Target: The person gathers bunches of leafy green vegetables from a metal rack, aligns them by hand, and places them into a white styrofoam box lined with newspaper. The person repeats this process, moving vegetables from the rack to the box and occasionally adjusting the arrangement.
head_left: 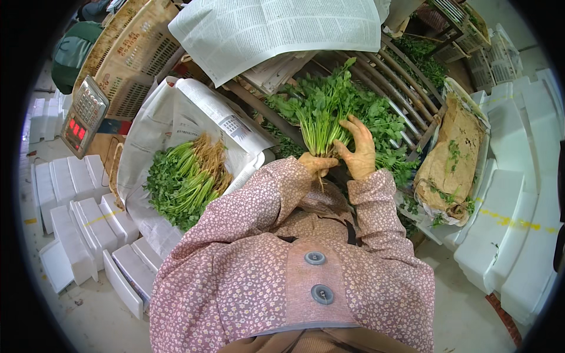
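Observation:
My left hand is closed round the root end of a bunch of leafy green herbs, its pale stems pointing away from me and the leaves fanned out at the far end. Beside the stems on the right is my right hand, fingers apart and slightly curved, thumb near the roots. Whether its fingertips touch the stems I cannot tell. More loose leafy greens lie behind and right of the bunch on a slatted metal rack. To the left, rooted bunches of the greens rest in a newspaper-lined basket.
Newspaper sheets cover the far side of the rack. A scale display with red digits stands at left, near a beige plastic crate. White foam boxes line the left; more foam boxes stand right, past a brown-paper-covered basket.

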The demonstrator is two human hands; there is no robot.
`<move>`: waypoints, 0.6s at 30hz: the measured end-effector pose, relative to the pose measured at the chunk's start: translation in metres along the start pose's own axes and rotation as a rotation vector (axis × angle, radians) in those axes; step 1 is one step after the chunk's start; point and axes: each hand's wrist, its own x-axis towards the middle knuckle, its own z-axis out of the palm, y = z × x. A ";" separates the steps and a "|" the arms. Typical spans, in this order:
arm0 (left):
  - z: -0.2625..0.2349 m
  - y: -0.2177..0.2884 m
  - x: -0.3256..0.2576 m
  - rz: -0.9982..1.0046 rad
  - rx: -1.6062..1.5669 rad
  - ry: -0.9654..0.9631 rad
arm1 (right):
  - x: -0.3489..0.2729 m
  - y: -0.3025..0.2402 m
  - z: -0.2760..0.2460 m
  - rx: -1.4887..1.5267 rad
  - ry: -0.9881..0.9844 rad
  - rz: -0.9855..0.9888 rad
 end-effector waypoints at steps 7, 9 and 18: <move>-0.008 -0.012 0.000 -0.078 -0.463 -0.233 | -0.034 0.026 0.015 0.036 0.052 -0.033; -0.013 -0.017 0.006 -0.006 -0.620 -0.480 | -0.031 0.023 0.012 0.028 0.021 -0.014; -0.001 -0.014 -0.009 -0.069 -0.496 -0.166 | -0.020 0.008 -0.015 0.039 -0.007 0.041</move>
